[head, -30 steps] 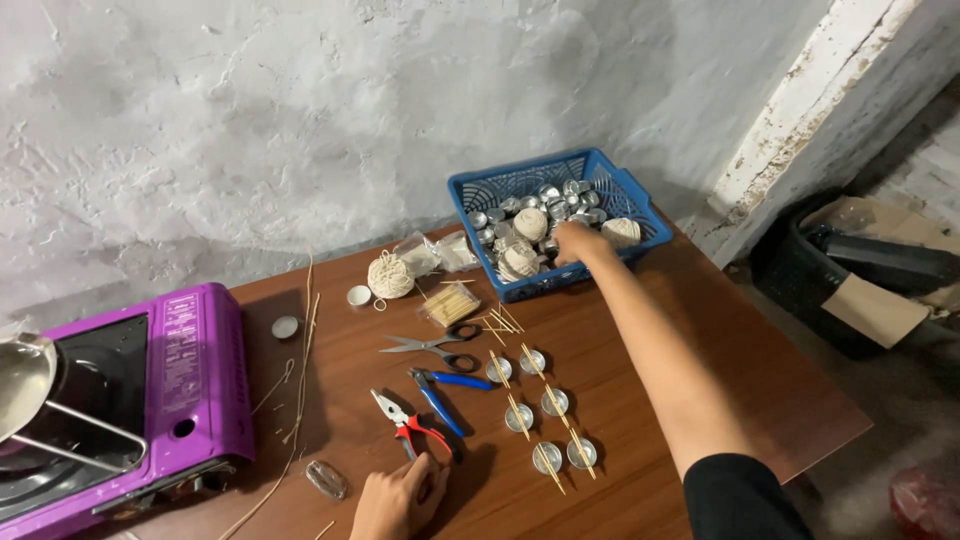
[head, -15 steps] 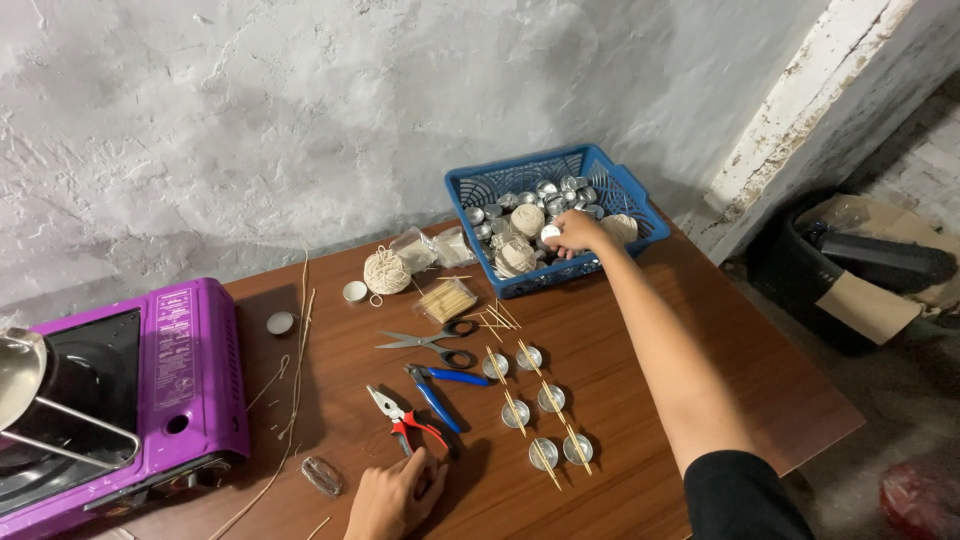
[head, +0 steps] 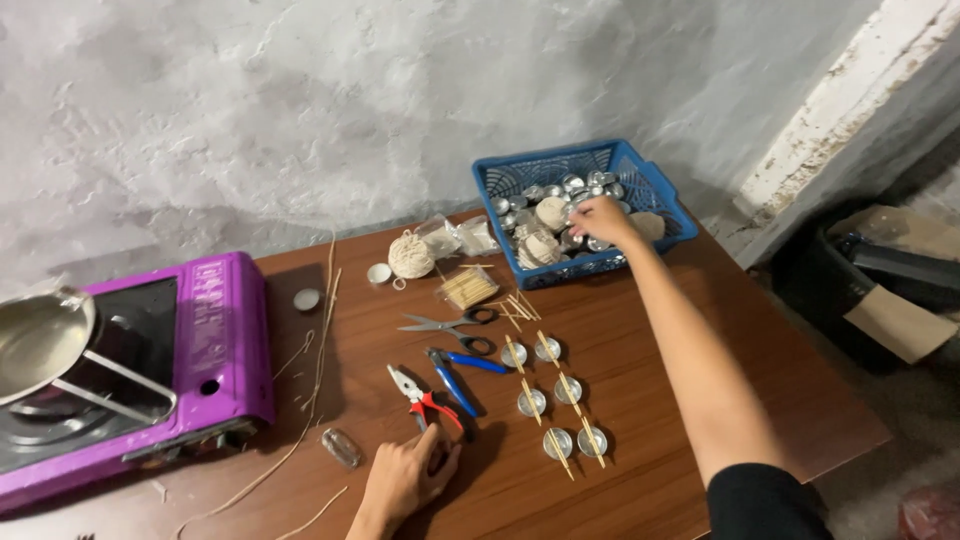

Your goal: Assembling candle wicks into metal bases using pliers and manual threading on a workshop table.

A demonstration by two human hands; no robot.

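My right hand (head: 600, 218) reaches into a blue plastic basket (head: 640, 165) at the back of the wooden table (head: 680, 350). Its fingers curl down among several small metal cups (head: 575, 185) and balls of twine (head: 550, 212); whether it holds one is hidden. My left hand (head: 405, 480) lies on the table near the front edge, fingers apart, its fingertips at the handles of red pliers (head: 415, 395). Several metal cups with wooden sticks laid across them (head: 558, 390) stand in two rows between my arms.
Blue pliers (head: 455, 375), scissors (head: 445, 322), a bundle of small sticks (head: 468, 288) and a twine ball (head: 410, 257) lie mid-table. A purple gas stove (head: 215, 340) with a metal pan (head: 40, 340) stands at the left. A lighter (head: 342, 447) lies near my left hand. Boxes (head: 900, 320) sit on the floor at the right.
My right hand has shifted slightly deeper into the basket. My left hand stays by the red pliers. The view has drifted a little.
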